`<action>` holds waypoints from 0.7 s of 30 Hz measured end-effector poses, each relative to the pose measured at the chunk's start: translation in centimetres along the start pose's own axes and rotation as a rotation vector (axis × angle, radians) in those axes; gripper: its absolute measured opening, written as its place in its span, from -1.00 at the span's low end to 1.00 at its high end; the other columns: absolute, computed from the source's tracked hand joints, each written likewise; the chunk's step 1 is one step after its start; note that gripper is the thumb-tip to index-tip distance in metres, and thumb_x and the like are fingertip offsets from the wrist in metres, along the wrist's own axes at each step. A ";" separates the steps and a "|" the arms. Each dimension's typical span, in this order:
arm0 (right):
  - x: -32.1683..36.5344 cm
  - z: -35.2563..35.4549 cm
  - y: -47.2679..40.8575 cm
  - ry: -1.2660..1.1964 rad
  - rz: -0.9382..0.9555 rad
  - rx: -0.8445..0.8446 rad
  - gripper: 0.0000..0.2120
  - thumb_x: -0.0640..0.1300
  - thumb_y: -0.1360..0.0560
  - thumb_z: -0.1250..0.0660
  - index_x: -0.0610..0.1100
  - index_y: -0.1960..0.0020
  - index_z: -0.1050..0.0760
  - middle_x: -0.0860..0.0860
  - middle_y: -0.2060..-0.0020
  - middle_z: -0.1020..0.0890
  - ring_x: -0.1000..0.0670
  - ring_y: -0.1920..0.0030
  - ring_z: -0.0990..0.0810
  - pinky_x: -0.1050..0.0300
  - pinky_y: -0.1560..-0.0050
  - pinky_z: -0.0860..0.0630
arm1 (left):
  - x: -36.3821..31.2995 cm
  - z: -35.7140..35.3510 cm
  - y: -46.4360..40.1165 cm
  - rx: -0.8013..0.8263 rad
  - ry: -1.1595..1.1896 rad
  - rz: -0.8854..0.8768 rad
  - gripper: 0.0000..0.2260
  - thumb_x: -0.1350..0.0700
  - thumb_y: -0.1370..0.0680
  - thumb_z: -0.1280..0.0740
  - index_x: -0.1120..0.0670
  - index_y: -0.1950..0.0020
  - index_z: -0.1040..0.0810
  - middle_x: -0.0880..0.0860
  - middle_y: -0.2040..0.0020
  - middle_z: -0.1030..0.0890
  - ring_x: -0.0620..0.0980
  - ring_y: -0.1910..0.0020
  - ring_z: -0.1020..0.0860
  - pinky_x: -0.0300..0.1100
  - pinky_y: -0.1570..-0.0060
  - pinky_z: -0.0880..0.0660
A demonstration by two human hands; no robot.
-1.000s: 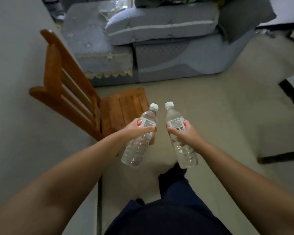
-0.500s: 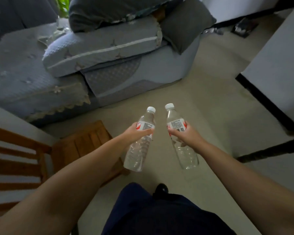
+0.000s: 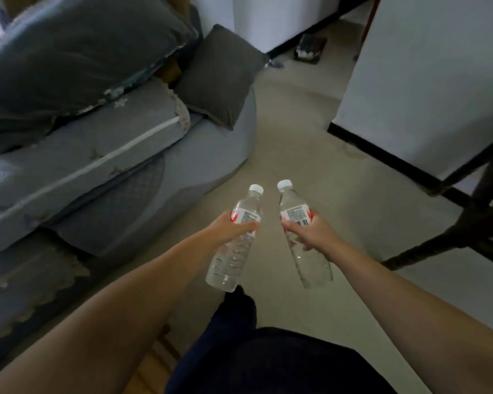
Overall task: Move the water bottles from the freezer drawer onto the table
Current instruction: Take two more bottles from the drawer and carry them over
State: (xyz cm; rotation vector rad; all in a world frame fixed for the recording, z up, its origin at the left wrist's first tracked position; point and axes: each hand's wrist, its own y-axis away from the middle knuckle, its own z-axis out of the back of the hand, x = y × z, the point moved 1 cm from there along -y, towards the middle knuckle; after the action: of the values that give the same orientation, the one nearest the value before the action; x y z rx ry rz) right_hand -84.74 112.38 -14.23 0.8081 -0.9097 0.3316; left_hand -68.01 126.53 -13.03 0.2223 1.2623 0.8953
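Right of the sofa (image 3: 125,172) now, wooden chair's dropped out of view. Left hand (image 3: 231,227) grips one bottle (image 3: 234,251), right hand (image 3: 310,233) the other bottle (image 3: 305,251), so mid-carry, table probably ahead-right.

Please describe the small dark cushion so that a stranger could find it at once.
Find the grey sofa at the left. The small dark cushion leans on its far end, near the white wall. It is plain and square, smaller than the large pillow beside it.
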 end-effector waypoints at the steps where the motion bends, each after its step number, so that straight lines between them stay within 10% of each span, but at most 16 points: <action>1: 0.8 0.2 -1.4 -0.014 -0.013 -0.036 -0.54 0.11 -0.40 -0.46 -0.04 -0.17 -0.38 0.08 0.14 -0.57 0.05 0.24 -0.60 0.23 0.34 -0.49 | -1.1 1.0 -1.7 0.012 -0.017 -0.010 -0.68 -0.07 -0.43 -0.44 0.06 -0.10 -0.57 0.05 0.08 -0.67 -0.03 0.17 -0.65 -0.15 0.12 -0.58; 7: 5.6 0.7 -8.3 -0.103 -0.051 -0.187 -0.52 0.16 -0.37 -0.47 -0.05 -0.16 -0.45 -0.01 0.00 -0.63 -0.04 0.05 -0.63 0.11 0.01 -0.54 | -8.2 6.6 -10.5 0.099 0.003 -0.080 -0.65 -0.10 -0.33 -0.49 0.01 -0.03 -0.58 0.07 0.10 -0.67 0.03 0.15 -0.66 -0.05 0.05 -0.61; 12: 5.9 2.8 -12.0 -0.180 -0.124 -0.262 -0.53 0.19 -0.35 -0.48 -0.02 -0.12 -0.45 0.01 0.06 -0.64 -0.01 0.15 -0.66 0.11 0.20 -0.59 | -12.0 6.3 -16.2 0.176 0.004 -0.055 -0.84 0.06 -0.41 -0.48 0.04 0.07 -0.58 0.08 0.19 -0.63 0.04 0.24 -0.61 -0.10 0.13 -0.56; 17: 3.9 7.7 -16.5 -0.216 -0.205 -0.345 -0.34 0.30 -0.24 -0.49 -0.04 -0.20 -0.46 -0.02 0.01 -0.67 -0.02 0.09 -0.68 0.02 -0.02 -0.62 | -16.4 2.8 -22.1 0.288 -0.042 -0.022 -0.78 0.06 -0.43 -0.47 0.07 -0.02 -0.57 0.08 0.19 -0.64 0.02 0.27 -0.62 -0.12 0.16 -0.58; 21: 3.9 14.2 -21.1 -0.243 -0.206 -0.383 -0.34 0.24 -0.29 -0.49 -0.10 -0.24 -0.44 -0.05 0.00 -0.65 -0.01 0.14 -0.66 0.18 0.21 -0.56 | -22.4 -0.9 -27.8 0.328 -0.057 -0.017 -0.61 0.04 -0.44 -0.48 0.14 -0.20 -0.51 0.10 0.11 -0.63 0.01 0.27 -0.62 -0.21 0.31 -0.56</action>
State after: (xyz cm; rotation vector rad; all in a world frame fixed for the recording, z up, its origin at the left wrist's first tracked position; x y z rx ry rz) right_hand -78.43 87.55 -16.15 0.5855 -1.0657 -0.1239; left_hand -56.71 92.70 -13.76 0.4923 1.3518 0.6595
